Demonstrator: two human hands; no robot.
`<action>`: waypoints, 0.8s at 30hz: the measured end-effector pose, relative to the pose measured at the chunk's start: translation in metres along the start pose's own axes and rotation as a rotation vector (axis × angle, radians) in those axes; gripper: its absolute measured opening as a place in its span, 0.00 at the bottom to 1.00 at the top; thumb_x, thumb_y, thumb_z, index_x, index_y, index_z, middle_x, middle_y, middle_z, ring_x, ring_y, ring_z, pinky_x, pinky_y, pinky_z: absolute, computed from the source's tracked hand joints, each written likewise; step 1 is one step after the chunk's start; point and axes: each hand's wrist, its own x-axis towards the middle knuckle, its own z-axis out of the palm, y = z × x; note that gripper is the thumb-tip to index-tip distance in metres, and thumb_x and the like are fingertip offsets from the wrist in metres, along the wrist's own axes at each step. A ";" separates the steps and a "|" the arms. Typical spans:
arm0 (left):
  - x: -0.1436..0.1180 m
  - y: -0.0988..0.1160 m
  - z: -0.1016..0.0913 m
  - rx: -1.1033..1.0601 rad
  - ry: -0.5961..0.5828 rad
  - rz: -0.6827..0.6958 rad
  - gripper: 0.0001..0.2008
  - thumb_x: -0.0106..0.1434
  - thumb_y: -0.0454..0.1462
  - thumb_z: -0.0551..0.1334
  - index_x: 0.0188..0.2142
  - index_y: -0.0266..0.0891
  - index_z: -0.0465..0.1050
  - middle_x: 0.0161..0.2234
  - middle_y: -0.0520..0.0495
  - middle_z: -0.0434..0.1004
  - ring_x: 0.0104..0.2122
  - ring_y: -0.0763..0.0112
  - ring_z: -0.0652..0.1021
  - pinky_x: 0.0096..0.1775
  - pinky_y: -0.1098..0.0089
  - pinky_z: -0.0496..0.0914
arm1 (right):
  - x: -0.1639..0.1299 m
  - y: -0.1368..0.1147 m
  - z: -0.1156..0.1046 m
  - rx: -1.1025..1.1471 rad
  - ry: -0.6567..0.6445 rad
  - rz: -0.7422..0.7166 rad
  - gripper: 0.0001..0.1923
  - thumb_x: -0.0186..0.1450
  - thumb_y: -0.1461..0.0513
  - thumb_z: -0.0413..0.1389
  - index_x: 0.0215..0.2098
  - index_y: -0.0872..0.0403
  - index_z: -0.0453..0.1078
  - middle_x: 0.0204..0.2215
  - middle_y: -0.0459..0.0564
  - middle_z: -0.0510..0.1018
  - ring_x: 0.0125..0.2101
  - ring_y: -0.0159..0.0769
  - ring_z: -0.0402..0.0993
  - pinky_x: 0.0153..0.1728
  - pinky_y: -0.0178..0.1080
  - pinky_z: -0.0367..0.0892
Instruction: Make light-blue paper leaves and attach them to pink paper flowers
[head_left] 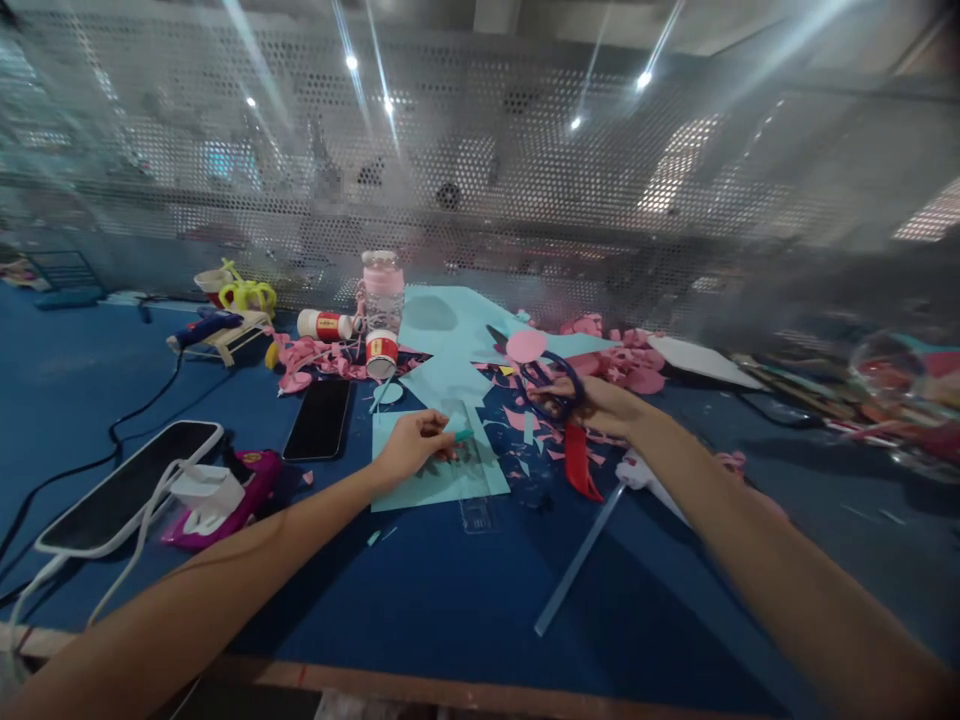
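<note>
My left hand (420,445) is closed in a pinch on a small teal strip (463,436), just above a light blue paper sheet (405,490). A clear plastic ruler (477,515) lies across that sheet, partly under the strip. My right hand (581,402) is closed around the dark blue handles of a pair of scissors (576,385), whose blades point to the far left. A pink paper circle (526,347) overlaps the blades in view; I cannot tell whether it touches them. Beneath my right hand a red curved piece (580,465) lies among pink and blue scraps.
A black phone (319,420), a larger charging phone (127,485) and a magenta pouch (255,485) lie to the left. Farther back are a bottle (382,295), paper cups (382,352) and pink scraps (641,370). A glue stick (577,560) lies front right, before a mesh partition (450,150).
</note>
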 end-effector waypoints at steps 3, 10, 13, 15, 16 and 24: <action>0.002 -0.002 -0.001 0.005 0.029 0.027 0.16 0.46 0.44 0.66 0.27 0.35 0.66 0.21 0.51 0.74 0.20 0.74 0.75 0.23 0.75 0.68 | -0.018 0.008 0.009 0.108 0.025 -0.102 0.07 0.59 0.64 0.48 0.25 0.56 0.64 0.21 0.48 0.72 0.18 0.27 0.63 0.16 0.28 0.61; 0.001 0.003 -0.001 0.078 0.048 0.051 0.12 0.49 0.41 0.64 0.28 0.33 0.70 0.20 0.50 0.74 0.18 0.77 0.73 0.22 0.77 0.66 | -0.015 0.010 0.025 -0.920 0.727 -0.219 0.11 0.54 0.66 0.53 0.35 0.62 0.68 0.35 0.58 0.75 0.32 0.39 0.71 0.27 0.32 0.62; 0.001 0.001 -0.001 0.081 0.059 0.041 0.14 0.49 0.40 0.65 0.32 0.33 0.68 0.21 0.50 0.74 0.19 0.76 0.74 0.22 0.76 0.67 | -0.010 0.013 0.019 -1.176 0.769 -0.119 0.11 0.57 0.64 0.49 0.37 0.61 0.68 0.37 0.62 0.75 0.36 0.44 0.72 0.31 0.36 0.61; 0.001 0.000 -0.001 0.069 0.087 0.049 0.15 0.49 0.40 0.65 0.33 0.35 0.65 0.21 0.52 0.74 0.19 0.75 0.75 0.22 0.76 0.67 | -0.008 0.017 0.015 -1.165 0.692 -0.105 0.10 0.59 0.63 0.48 0.34 0.59 0.68 0.33 0.59 0.77 0.34 0.43 0.73 0.30 0.36 0.61; 0.001 0.000 -0.001 0.069 0.103 0.058 0.15 0.49 0.40 0.65 0.33 0.36 0.64 0.20 0.54 0.73 0.19 0.75 0.75 0.22 0.76 0.67 | -0.008 0.019 0.015 -1.153 0.656 -0.119 0.09 0.58 0.62 0.48 0.32 0.58 0.68 0.30 0.57 0.77 0.33 0.42 0.73 0.30 0.35 0.60; -0.004 0.022 -0.005 0.122 0.171 0.156 0.19 0.50 0.40 0.65 0.36 0.37 0.59 0.17 0.56 0.71 0.19 0.73 0.76 0.24 0.75 0.69 | -0.028 0.021 0.046 -1.261 0.353 -0.236 0.12 0.56 0.55 0.50 0.25 0.55 0.68 0.24 0.54 0.77 0.28 0.40 0.72 0.26 0.35 0.57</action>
